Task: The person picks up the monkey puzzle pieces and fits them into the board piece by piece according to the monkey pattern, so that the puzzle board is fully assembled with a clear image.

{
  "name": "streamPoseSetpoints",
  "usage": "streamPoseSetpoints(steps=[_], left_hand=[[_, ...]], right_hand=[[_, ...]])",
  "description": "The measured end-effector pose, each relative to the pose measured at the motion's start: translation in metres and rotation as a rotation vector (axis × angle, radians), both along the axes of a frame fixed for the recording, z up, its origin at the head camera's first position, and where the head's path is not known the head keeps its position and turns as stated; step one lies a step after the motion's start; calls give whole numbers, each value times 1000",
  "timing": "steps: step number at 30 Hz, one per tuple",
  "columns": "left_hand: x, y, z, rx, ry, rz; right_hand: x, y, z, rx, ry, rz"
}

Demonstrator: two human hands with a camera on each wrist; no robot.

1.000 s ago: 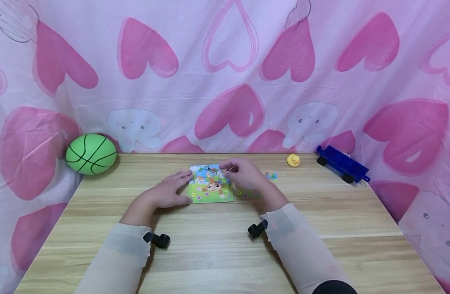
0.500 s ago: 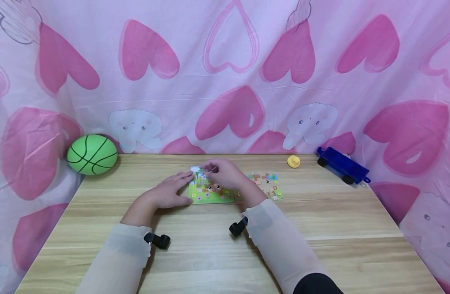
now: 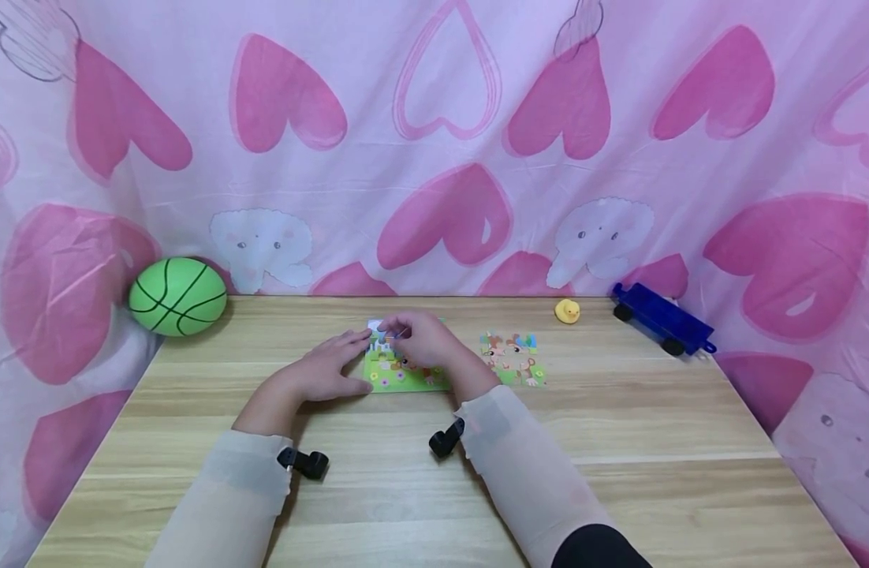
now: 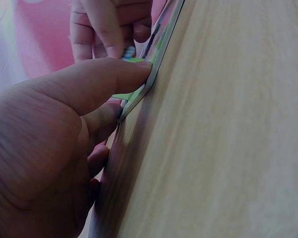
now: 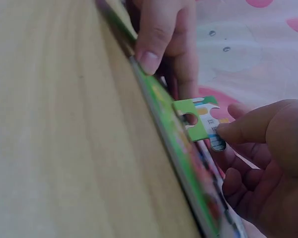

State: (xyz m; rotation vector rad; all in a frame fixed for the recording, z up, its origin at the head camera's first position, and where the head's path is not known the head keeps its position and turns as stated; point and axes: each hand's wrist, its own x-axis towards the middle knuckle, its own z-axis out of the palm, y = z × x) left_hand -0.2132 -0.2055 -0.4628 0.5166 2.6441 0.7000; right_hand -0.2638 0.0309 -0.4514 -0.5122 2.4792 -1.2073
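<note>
A monkey-picture jigsaw board [image 3: 413,384] lies flat on the wooden table. My left hand [image 3: 328,369] rests at its left edge with fingers fairly straight; in the left wrist view the thumb [image 4: 124,77] presses on the board's border. Over the board's upper left part, my right hand [image 3: 426,341] pinches a puzzle piece [image 5: 193,119] between thumb and fingertips. That piece is green, with white buildings printed on it, and is tilted above the board in the right wrist view. From the head view, my right hand hides much of the board's picture.
Several puzzle pieces [image 3: 514,359] lie grouped right of the board. A yellow toy duck [image 3: 567,311] and a blue wheeled toy wagon [image 3: 662,318] stand at the back right. A green ball [image 3: 177,297] sits at the back left, before a heart-print curtain [image 3: 441,213].
My right hand has moved left across the board with something pinched in its fingertips, uncovering the pieces on the right. My left hand has stayed at the board's left edge.
</note>
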Motion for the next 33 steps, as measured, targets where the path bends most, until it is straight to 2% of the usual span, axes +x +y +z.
streamPoseSetpoints(steps=[5,10,15,22,29,33], left_hand=[[0,0,0,-8,-1,1],[1,0,1,-8,3,3],[0,0,-1,-3,6,6],[0,-1,-1,-12,5,5],[1,0,4,7,-4,-1],[1,0,5,3,-5,-5]], right_hand=[[1,-2,-3,76,13,12],[0,-2,-5,170,85,94],[-1,-1,-8,194,133,153],[-2,1,-8,180,121,164],[-3,2,-12,216,118,153],[-3,2,-13,214,86,158]])
